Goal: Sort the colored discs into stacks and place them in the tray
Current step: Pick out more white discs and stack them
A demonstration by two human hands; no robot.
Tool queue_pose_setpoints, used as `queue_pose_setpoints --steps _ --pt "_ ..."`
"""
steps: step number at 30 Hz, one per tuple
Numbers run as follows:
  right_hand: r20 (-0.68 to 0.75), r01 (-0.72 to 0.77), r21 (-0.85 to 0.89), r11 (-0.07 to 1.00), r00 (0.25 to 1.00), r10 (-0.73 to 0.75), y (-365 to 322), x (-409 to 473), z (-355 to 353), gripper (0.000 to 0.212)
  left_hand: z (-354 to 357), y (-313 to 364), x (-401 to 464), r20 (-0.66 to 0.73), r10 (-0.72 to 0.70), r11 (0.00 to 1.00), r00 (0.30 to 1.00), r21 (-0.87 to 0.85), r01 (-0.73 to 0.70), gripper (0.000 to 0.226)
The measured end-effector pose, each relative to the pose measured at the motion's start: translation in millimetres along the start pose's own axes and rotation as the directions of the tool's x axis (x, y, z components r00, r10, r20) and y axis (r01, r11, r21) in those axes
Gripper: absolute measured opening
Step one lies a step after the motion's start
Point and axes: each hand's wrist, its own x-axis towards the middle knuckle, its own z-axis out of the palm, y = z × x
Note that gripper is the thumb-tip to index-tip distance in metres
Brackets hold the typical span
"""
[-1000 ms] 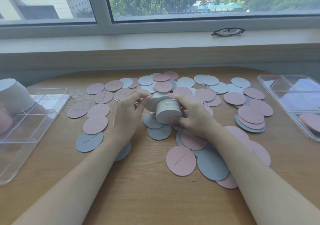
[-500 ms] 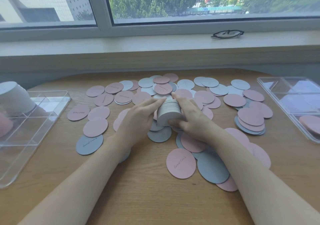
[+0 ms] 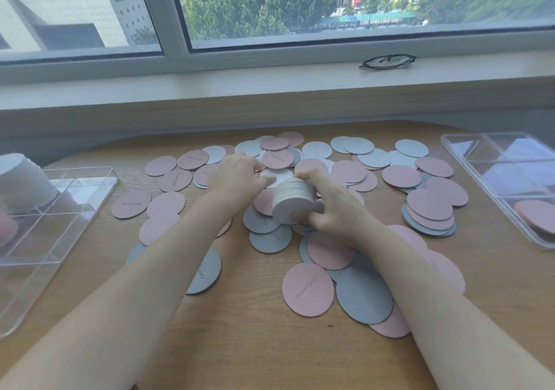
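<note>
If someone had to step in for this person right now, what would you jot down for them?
Right hand: grips a tilted stack of white discs above the pile.
Left hand: fingers curled at a white disc behind the stack; whether they hold it, I cannot tell.
Done: a white stack stands in the left tray; pink discs lie in the right tray.
Left: many loose pink, white and grey discs on the table remain unsorted.

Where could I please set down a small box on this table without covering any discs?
Bare wood lies between the forearms, and a strip separates the left tray from the pink discs. The middle is crowded.
</note>
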Motion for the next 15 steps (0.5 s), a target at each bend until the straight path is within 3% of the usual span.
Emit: queue_pose_setpoints --steps 5,15 --pt "-0.010 -0.003 -0.015 1.000 1.000 0.003 0.7 0.4 -0.8 0.059 5.3 6.3 3.3 -0.003 -0.060 0.990 0.998 0.125 0.060 0.037" --pt "-0.016 0.003 -0.020 1.000 1.000 -0.004 1.9 1.3 2.0 0.060 -0.3 7.2 12.6 0.158 -0.167 0.971 0.973 -0.145 0.190 0.030"
